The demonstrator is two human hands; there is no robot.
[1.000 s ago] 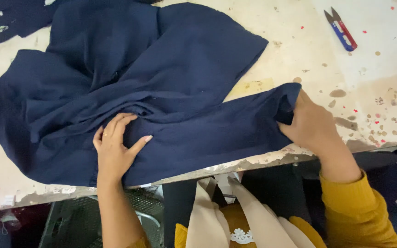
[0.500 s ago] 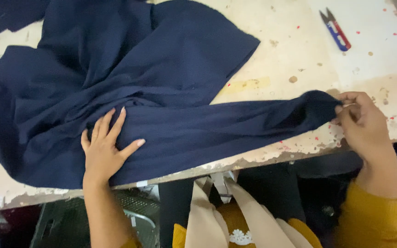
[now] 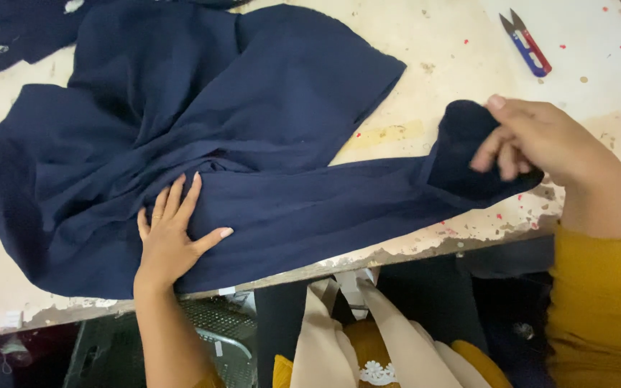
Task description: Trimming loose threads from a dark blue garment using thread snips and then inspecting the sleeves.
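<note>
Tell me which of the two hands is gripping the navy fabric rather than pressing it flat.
The right hand: its fingers pinch the folded end of the navy fabric, while the left hand lies open, palm down.

A garment workshop: navy fabric [image 3: 203, 136] on a worn, paint-chipped worktable [image 3: 433, 43] with thread snips [image 3: 526, 43].

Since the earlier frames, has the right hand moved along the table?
Yes. The right hand, gripping the end of the navy garment, has lifted that end and folded it back up the table toward the thread snips. Earlier it sat lower, by the table's chipped near edge.
</note>
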